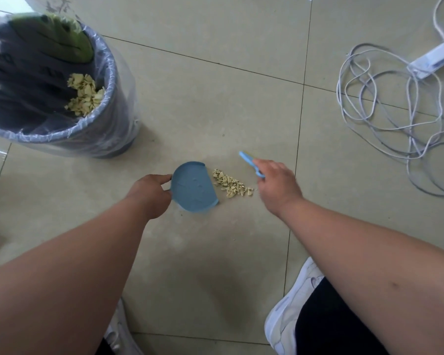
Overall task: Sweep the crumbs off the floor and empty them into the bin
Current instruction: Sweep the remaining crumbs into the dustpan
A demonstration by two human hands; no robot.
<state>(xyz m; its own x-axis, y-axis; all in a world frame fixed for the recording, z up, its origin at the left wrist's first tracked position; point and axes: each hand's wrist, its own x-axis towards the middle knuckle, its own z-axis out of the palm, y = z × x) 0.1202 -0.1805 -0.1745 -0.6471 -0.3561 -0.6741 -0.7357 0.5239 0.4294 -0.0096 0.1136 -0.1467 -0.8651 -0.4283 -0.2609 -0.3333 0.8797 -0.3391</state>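
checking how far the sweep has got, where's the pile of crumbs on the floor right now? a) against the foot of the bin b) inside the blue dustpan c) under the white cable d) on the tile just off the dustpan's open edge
d: the crumbs lie on the tile right at the open edge of the blue dustpan, whose inside is bare, while the left hand holds the pan.

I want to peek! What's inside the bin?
Inside the dark bin with the clear plastic liner are pale yellow crumbs and something green. Whatever lies beneath them is hidden.
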